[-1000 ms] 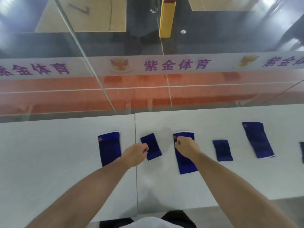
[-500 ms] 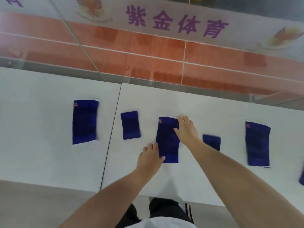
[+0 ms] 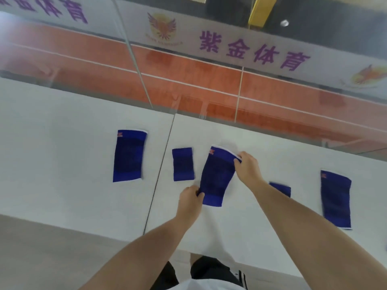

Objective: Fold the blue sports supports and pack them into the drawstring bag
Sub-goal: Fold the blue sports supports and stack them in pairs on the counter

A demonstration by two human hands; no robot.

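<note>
A long blue support (image 3: 217,174) lies mid-table on the white table (image 3: 62,164). The left hand (image 3: 189,200) pinches its near left corner; the right hand (image 3: 248,168) pinches its far right corner. A short folded support (image 3: 182,164) sits just left, another long support (image 3: 129,155) farther left. The right forearm partly hides a small support (image 3: 281,188); a fifth support (image 3: 336,198) lies at the right.

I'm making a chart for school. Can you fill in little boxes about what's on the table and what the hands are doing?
table: white table, two tops side by side
long supports: three; left one, middle one, right one
short supports: two; one lying flat, one partly hidden by the right arm
left hand: pinching the middle one's near corner
right hand: pinching its far corner
bag: not in view
</note>
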